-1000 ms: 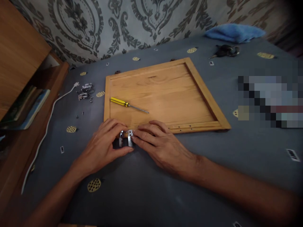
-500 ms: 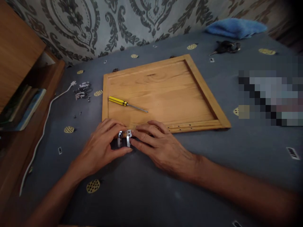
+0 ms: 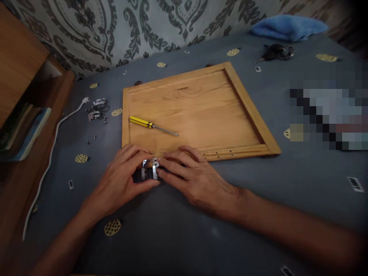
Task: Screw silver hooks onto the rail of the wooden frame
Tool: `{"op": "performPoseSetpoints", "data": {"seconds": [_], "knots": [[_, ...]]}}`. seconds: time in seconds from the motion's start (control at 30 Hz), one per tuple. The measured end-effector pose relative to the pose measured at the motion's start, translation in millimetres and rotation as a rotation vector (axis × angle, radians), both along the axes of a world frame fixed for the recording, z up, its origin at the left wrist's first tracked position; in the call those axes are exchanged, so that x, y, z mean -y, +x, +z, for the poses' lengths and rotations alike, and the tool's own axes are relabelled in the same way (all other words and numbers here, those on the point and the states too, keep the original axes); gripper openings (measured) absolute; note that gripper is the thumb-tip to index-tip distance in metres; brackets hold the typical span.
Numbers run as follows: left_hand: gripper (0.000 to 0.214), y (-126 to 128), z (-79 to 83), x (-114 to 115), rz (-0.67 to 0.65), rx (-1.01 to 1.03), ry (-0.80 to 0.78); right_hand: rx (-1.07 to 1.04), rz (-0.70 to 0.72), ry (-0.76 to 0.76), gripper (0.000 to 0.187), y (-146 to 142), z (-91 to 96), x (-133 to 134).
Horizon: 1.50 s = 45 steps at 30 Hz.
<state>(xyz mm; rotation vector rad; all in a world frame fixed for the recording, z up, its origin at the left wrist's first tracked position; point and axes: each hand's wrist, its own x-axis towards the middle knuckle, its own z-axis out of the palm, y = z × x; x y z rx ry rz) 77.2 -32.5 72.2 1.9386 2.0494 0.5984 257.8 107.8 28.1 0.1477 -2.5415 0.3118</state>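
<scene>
A framed wooden panel [image 3: 184, 111], like a cabinet door, lies flat before me. At the left end of its near edge, a small shiny metal hinge [image 3: 155, 168] sits against the wood. My left hand [image 3: 120, 178] curves around the hinge, fingers over the frame and thumb below, gripping it. My right hand [image 3: 195, 176] rests on the near frame rail, its fingertips pressing at the hinge's right side. Part of the hinge is hidden by my fingers. A screwdriver [image 3: 152, 125] with a yellow and black handle lies on the panel, tip to the right.
Loose hinges and screws [image 3: 97, 109] lie left of the panel, with two more screws [image 3: 94, 137] nearer me. A white cable [image 3: 53, 153] runs beside a wooden shelf with books [image 3: 31, 138]. Behind on the right are a black tool [image 3: 274, 52] and a blue cloth [image 3: 289, 28].
Both hands stay at the hinge in nearly the same pose. The whole view has shifted slightly; the screwdriver and panel have not moved on the table.
</scene>
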Motion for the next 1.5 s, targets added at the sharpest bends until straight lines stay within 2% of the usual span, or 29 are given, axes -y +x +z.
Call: {"op": "performPoseSetpoints", "data": {"seconds": [0.6,1.0,1.5], "knots": [[0.029,0.3,-0.7,-0.3,0.007,-0.011,0.012,0.051,0.01,0.004,0.027,0.0,1.5,-2.7],[0.032,0.1,-2.5,0.1,0.001,-0.005,0.017,-0.103,0.018,-0.108,0.028,0.3,-1.4,-3.8],[0.035,0.5,-2.0,-0.9,0.022,0.031,0.008,-0.08,0.03,-0.065,0.029,3.4,0.4,-5.6]]}}
